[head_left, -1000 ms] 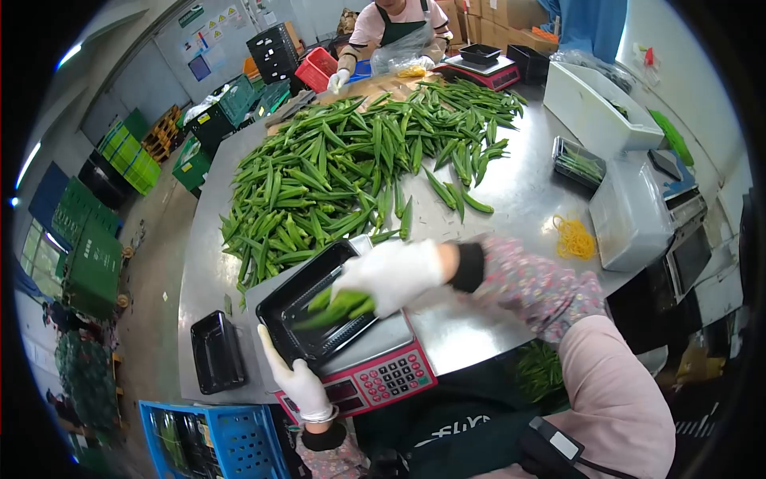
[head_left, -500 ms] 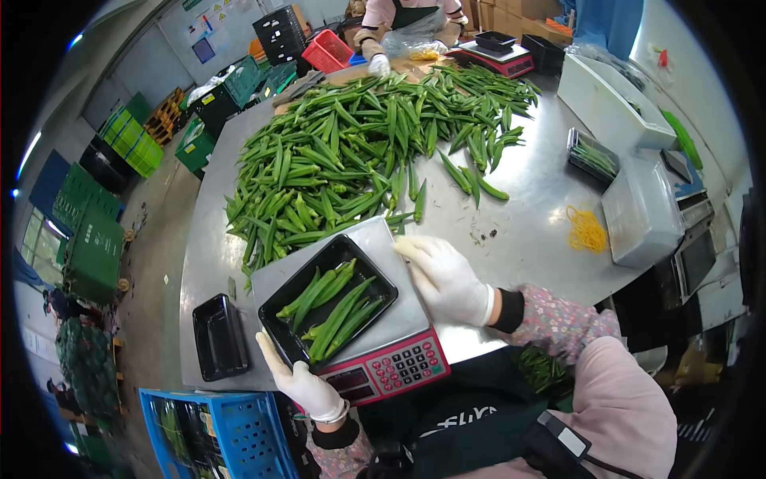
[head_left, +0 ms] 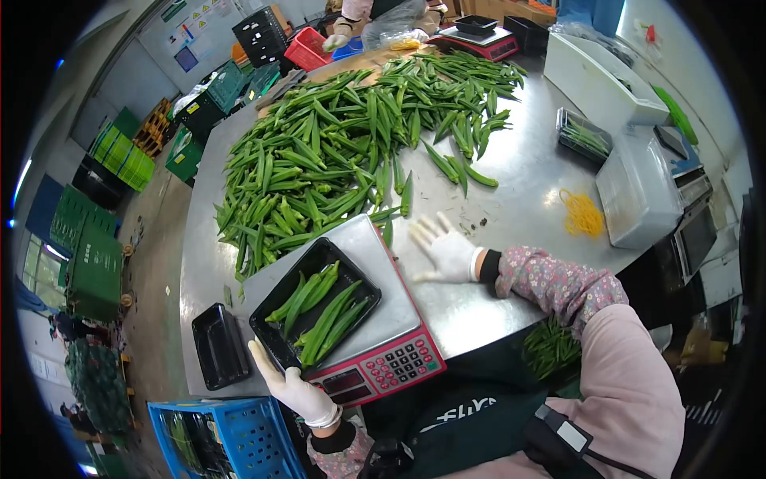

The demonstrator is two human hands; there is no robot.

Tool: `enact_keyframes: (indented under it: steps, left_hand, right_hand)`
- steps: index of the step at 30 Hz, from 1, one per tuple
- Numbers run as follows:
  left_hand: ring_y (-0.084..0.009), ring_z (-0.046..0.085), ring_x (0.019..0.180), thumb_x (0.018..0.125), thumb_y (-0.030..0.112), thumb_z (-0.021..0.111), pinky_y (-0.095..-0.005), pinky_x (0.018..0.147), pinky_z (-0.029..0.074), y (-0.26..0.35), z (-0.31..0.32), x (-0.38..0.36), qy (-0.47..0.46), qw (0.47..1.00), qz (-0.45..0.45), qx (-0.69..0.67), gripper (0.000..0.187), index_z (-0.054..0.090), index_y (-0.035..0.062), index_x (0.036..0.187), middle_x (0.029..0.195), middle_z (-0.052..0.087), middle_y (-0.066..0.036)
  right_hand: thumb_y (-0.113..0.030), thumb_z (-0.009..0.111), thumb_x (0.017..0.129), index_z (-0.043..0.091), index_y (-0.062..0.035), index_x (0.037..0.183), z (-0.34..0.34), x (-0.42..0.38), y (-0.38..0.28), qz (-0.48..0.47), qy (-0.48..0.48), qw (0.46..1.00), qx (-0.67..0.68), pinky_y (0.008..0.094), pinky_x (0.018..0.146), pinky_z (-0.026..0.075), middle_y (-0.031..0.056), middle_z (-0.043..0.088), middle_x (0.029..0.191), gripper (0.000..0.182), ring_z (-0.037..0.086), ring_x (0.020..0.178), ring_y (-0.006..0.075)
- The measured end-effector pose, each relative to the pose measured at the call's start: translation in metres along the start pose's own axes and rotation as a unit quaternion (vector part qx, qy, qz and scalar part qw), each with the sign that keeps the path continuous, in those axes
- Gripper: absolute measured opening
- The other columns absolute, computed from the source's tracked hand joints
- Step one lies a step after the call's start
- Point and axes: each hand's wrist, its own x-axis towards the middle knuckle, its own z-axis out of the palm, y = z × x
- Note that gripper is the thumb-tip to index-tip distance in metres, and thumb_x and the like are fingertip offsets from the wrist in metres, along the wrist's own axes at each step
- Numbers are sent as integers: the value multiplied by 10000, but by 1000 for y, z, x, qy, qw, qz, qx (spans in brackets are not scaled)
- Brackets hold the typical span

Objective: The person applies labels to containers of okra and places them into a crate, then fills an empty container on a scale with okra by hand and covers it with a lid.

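A red-framed scale [head_left: 403, 363] stands at the near edge of the metal table, its display dark. On its plate a black tray [head_left: 263, 315] holds several green okra pods [head_left: 327, 323]. My left hand [head_left: 299, 393], in a white glove, rests against the tray's near left corner, thumb and fingers apart. To the right of the scale, my gloved right hand [head_left: 447, 249] is spread over the bare metal with nothing in it. A large heap of okra [head_left: 319, 152] lies just beyond the scale.
An empty black tray [head_left: 219, 347] lies left of the scale, above a blue crate [head_left: 247, 439]. Yellow rubber bands [head_left: 582, 213], a clear container [head_left: 638, 188] and a white foam box [head_left: 598, 80] are at right. A co-worker [head_left: 383, 20] stands across the table.
My right hand has left the scale's edge and spread open over the table. The tray with okra sits slightly further left in view. The co-worker's gloved hand has pulled back from the heap.
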Motion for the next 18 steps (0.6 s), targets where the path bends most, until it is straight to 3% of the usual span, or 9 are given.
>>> enact_keyframes:
  steps: [2,3,5,14,16,18]
  left_hand:
    - [-288,317,1471,708,-98,318,-371,1211,205,-1,0,1,-2,1000,-5,-6,785,342,-93,1492,1566,349,-212]
    - [-287,321,1469,710,-92,321,-370,1209,208,-1,0,1,-2,1000,-10,-11,781,345,-93,1491,1566,351,-210]
    - [-284,328,1465,714,-82,326,-371,1207,212,1,0,1,-6,1000,-6,-1,775,350,-92,1489,1563,358,-207]
    - [-285,374,1437,751,-46,341,-378,1201,225,-7,-6,7,-18,1000,6,-8,731,366,-94,1480,1526,415,-209]
    - [-301,385,1430,806,-31,349,-389,1199,237,-5,-7,8,2,1000,10,-10,678,362,-93,1481,1521,417,-218]
    - [-322,386,1430,905,0,351,-412,1188,272,-13,-20,11,0,1000,21,10,597,333,-86,1495,1523,404,-235]
  right_hand:
    - [-763,435,876,267,94,1503,3,-7,25,149,14,988,-30,550,1223,68,303,259,1568,1075,181,1499,403]
    - [-763,435,876,267,94,1503,1,-14,35,154,13,988,-30,550,1223,68,303,259,1568,1075,181,1499,403]
    - [-761,440,875,253,121,1497,-2,-34,50,278,55,958,-42,538,1224,47,316,245,1569,1095,161,1503,410]
    - [-662,559,877,226,143,1490,-15,-230,-9,482,58,874,-30,537,1215,70,338,213,1568,1066,135,1500,435]
    - [-617,571,891,210,128,1500,-9,-285,-30,516,63,853,-43,541,1212,85,332,227,1564,1028,155,1492,439]
    - [-556,580,912,339,123,1457,5,-343,-43,526,112,839,-80,548,1205,112,299,300,1547,904,190,1482,432]
